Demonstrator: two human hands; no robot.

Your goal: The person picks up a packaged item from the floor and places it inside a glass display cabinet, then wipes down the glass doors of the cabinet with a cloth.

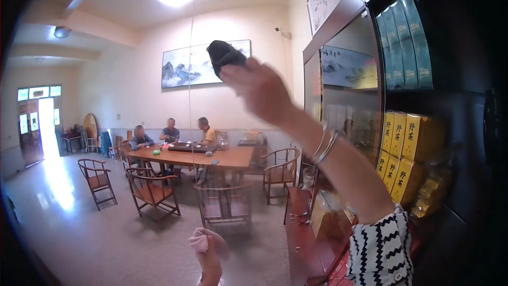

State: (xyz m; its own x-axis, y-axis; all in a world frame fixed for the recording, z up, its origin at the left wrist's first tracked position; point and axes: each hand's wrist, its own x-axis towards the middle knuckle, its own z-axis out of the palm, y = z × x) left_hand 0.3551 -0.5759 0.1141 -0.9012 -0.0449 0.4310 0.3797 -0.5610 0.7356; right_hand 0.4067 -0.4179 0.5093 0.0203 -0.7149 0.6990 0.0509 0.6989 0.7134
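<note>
My right hand (262, 92), raised high in front of me, is closed on a black cloth (225, 58). The cloth appears to lie against a clear glass door (191, 100), whose thin edge runs down the view; exact contact is hard to tell. Lower down, my left hand (210, 258) grips a pink cloth (199, 240) near that same edge. A blurred pink shape beside it looks like a reflection. Bracelets (325, 145) and a black-and-white patterned sleeve (381, 246) show on my right arm.
To my right, a dark cabinet holds teal bags (407, 45) above yellow packs (405, 143). Beyond the glass, three people sit at a wooden table (233, 157) with a tea tray (185, 147). Wooden chairs (152, 191) stand around it. A bright doorway (46, 122) is far left.
</note>
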